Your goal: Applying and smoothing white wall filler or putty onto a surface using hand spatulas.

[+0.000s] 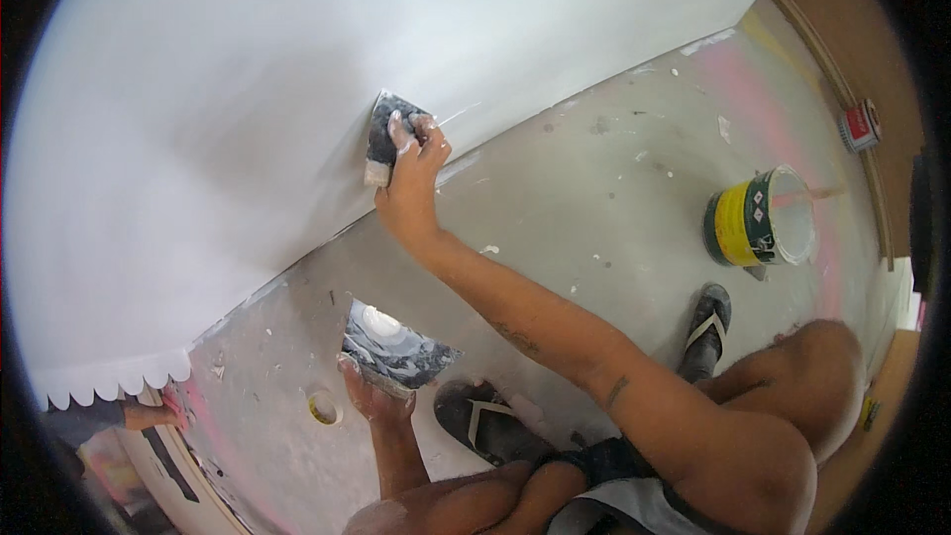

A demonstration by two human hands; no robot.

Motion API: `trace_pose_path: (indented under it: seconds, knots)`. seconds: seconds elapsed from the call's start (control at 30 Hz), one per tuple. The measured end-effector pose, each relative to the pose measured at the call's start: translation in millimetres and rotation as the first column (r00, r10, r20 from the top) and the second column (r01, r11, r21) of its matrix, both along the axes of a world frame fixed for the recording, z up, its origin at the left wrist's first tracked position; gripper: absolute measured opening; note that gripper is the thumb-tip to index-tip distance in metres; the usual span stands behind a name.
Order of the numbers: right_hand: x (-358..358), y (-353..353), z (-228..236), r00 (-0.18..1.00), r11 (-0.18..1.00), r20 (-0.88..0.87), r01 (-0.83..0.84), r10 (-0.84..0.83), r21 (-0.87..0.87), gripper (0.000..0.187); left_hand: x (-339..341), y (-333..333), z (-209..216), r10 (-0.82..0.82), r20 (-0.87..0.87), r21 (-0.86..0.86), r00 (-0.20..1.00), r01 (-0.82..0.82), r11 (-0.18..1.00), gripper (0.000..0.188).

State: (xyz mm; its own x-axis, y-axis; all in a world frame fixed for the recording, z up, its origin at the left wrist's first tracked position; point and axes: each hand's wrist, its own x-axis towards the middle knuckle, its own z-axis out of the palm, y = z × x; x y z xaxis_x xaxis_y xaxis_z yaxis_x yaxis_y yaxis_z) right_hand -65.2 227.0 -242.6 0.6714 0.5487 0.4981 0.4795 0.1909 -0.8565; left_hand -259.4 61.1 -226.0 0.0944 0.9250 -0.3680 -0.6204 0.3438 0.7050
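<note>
A white panel [228, 69] with a smooth surface fills the upper left. Against it, close to its lower edge, my right hand [414, 173] presses a dark, filler-smeared putty knife [380, 146], fingers spread over the blade. Lower down, my left hand [378, 398] grips a second, wider putty knife [401, 355] from below. A lump of white filler [379, 321] sits on that wider blade, which is streaked grey and white. The left fingers are partly hidden behind this blade.
On the paint-spotted grey floor [555, 198] stands a green and yellow paint bucket [738, 218] with a stick in it. A small round lid [323, 406] lies near my left hand. A red and white can [860, 126] is at the right. Another person's hand [157, 414] shows at lower left.
</note>
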Motion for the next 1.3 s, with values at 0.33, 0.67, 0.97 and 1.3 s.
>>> trace_pose_path:
  seconds: [0.33,0.67,0.97,1.3]
  knots:
    - [3.1,-93.1,-10.7,0.737,0.734,-0.008,-0.673,0.676,0.094,0.06,4.9,6.4,-20.8,0.696,-0.716,0.577,0.042,0.595,0.559,0.086]
    - [60.2,-149.5,-38.1,0.483,0.506,0.15,-0.829,0.862,-0.238,0.053,53.7,21.0,14.2,-0.042,-0.697,0.342,0.716,0.383,0.858,0.063]
    - [90.1,-182.9,7.5,-0.45,0.707,-0.811,-0.428,0.374,0.563,0.028,97.1,42.9,46.5,-0.014,-0.847,0.471,0.532,0.762,0.445,0.056]
    - [217.9,-157.0,-13.7,0.207,0.939,-0.935,-0.251,0.289,0.235,0.04,77.2,36.8,35.2,-0.08,-0.997,-0.048,-0.018,0.916,0.399,0.067]
